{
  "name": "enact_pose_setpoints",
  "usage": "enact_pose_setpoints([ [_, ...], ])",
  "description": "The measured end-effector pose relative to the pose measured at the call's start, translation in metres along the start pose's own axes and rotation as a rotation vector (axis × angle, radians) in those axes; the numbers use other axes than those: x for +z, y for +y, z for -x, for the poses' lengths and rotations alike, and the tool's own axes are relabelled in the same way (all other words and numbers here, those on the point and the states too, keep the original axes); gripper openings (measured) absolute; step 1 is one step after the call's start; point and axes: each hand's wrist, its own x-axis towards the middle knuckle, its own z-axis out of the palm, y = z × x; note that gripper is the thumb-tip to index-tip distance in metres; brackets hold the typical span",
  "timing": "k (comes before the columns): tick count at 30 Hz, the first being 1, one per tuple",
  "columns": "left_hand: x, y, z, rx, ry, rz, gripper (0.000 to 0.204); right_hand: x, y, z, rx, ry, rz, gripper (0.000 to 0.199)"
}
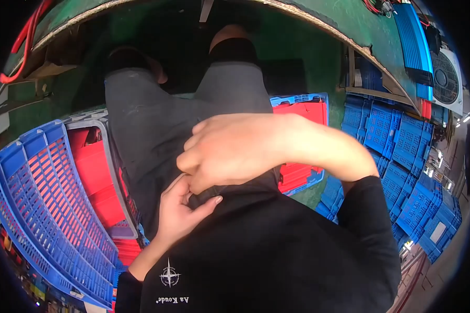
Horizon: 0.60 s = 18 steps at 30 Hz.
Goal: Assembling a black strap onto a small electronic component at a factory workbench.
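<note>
Over my lap, my right hand [230, 151] reaches in from the right with its fingers curled inward and closed. Whatever lies within those fingers is hidden by the back of the hand. Just below and to the left, my left hand [180, 214] meets it, touching its fingers. The left thumb stretches away from the bent left fingers, which are partly covered by the right hand. Both hands are at my waist, where the black shirt [277, 235] meets the dark grey trousers [141, 115].
A blue lattice crate [52, 203] tilts at my left beside a grey-rimmed bin [109, 161] of red parts. Another blue crate [318, 179] with red parts is right of my legs. Blue crates [397, 141] pile up farther right. A worn green tabletop [339, 31] curves ahead.
</note>
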Motion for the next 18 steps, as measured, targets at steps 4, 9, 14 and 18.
enact_pose_setpoints([
  [4,-0.004,0.005,0.000,-0.011,-0.026,-0.149,0.035,0.000,-0.002,-0.015,-0.037,-0.113,0.017,0.012],
  [9,-0.004,0.000,0.000,-0.040,-0.045,-0.019,0.040,0.004,0.000,-0.015,-0.058,-0.113,0.049,0.013],
  [14,-0.004,0.010,-0.004,-0.052,-0.083,-0.151,0.043,0.011,0.003,-0.016,-0.140,-0.109,0.039,0.011],
  [18,-0.004,0.012,-0.004,-0.113,-0.082,-0.175,0.042,0.015,0.004,-0.018,-0.132,-0.120,0.040,0.008],
])
